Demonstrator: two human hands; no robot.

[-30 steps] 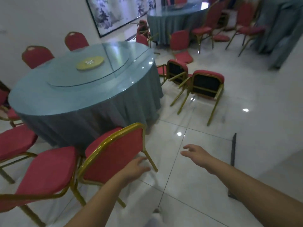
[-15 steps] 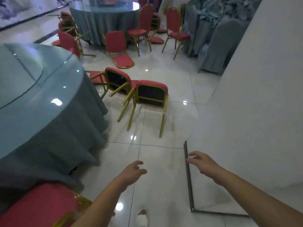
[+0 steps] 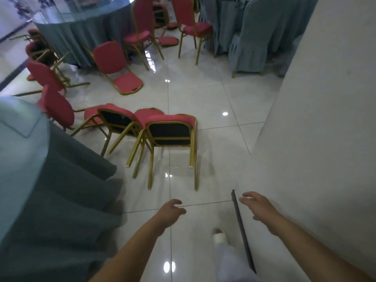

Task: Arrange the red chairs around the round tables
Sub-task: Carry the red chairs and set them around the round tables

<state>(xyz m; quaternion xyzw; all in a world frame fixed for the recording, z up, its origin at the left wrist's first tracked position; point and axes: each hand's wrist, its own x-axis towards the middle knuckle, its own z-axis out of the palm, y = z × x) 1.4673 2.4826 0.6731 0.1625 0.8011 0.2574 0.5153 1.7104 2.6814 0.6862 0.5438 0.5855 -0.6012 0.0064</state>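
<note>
Two red chairs with gold legs lie tipped over on the white floor ahead, the nearer chair (image 3: 171, 131) with its black underside and legs pointing at me, the second chair (image 3: 116, 121) just left of it. My left hand (image 3: 172, 210) and my right hand (image 3: 257, 206) reach forward, both open and holding nothing, a short way below the nearer chair's feet. The near round table (image 3: 30, 159) with its teal cloth fills the left. A far round table (image 3: 85, 23) stands at the top with several red chairs around it, some tipped over.
A white wall (image 3: 325, 129) runs along the right, with a dark strip (image 3: 242, 228) at its base beside my right hand. Chairs under teal covers (image 3: 254, 33) stand at the top right. My white shoe (image 3: 219, 237) shows on the tiles.
I have turned right and stepped forward. The chair by my left hand and most of the near table have left the view; the two tipped chairs are now closer, straight ahead.
</note>
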